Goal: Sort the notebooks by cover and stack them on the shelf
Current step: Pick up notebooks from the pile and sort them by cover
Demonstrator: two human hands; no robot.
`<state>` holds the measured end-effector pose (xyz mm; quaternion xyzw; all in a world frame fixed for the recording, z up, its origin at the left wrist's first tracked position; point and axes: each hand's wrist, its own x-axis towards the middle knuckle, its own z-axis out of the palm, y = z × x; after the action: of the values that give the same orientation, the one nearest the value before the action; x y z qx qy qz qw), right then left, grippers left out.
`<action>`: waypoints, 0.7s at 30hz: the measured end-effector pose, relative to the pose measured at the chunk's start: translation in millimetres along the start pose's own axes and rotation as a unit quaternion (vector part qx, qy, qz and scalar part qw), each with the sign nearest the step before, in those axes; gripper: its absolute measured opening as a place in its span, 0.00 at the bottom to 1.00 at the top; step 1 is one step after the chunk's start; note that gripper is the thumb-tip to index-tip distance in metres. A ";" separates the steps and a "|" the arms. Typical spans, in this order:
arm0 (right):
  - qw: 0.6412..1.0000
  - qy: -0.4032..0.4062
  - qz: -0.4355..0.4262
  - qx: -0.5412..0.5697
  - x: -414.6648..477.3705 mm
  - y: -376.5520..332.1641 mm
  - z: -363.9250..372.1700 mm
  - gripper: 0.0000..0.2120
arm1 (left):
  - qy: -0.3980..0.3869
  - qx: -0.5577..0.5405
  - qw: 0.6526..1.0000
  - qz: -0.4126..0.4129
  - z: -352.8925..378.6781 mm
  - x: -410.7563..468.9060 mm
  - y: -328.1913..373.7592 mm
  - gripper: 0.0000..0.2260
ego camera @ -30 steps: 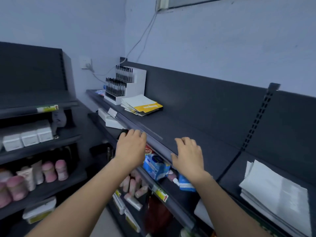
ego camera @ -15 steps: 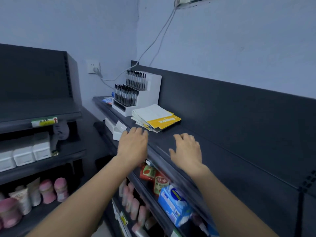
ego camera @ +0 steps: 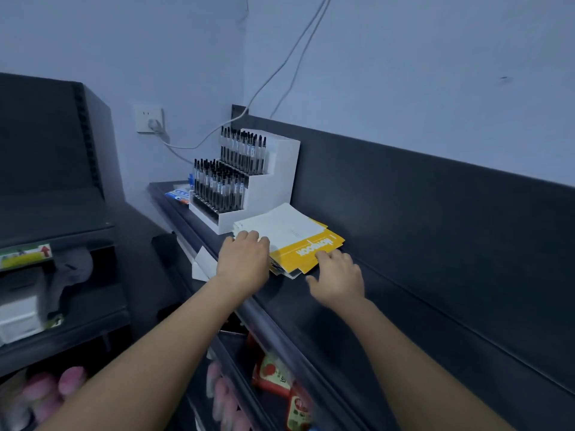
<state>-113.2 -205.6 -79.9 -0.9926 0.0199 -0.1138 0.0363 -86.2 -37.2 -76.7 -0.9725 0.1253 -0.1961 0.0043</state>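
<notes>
A loose pile of notebooks (ego camera: 289,234) lies on the dark top shelf (ego camera: 357,306), just right of the pen display. White covers lie on top; a yellow notebook (ego camera: 306,251) with white lettering sticks out toward me beneath them. My left hand (ego camera: 244,259) rests on the pile's near left corner, fingertips on the white cover. My right hand (ego camera: 337,276) reaches the yellow notebook's near right edge, fingers extended and touching it. Neither hand plainly grips anything.
A white tiered display of black pens (ego camera: 242,181) stands left of the pile. Cables run down the wall to a socket (ego camera: 149,119). Below the shelf lip are red packets (ego camera: 273,371) and pink items (ego camera: 217,393). A second dark shelf unit (ego camera: 53,213) stands at left.
The view has swung left toward the pen display. Both hands moved forward from the shelf's front lip onto the notebook pile.
</notes>
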 end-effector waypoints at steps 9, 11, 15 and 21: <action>0.982 -0.030 0.163 0.086 64.3 -11.8 31.8 0.26 | -0.097 -0.026 0.994 0.038 43.6 87.8 -32.9 0.23; 0.964 -0.032 0.217 0.151 74.7 -15.2 37.2 0.30 | -0.109 -0.028 0.993 0.043 49.9 99.1 -36.5 0.25; 0.901 0.001 0.293 0.319 89.2 -23.0 47.9 0.34 | -0.103 -0.051 0.992 0.055 51.5 112.3 -36.4 0.24; 0.776 0.077 0.390 0.490 97.4 -26.4 51.0 0.27 | -0.105 -0.124 0.983 0.083 54.7 114.5 -34.1 0.20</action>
<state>-5.9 -180.5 -105.5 -0.7355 0.3497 -0.1605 0.5577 45.1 -34.5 -81.7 -0.9670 0.2277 -0.0749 -0.0868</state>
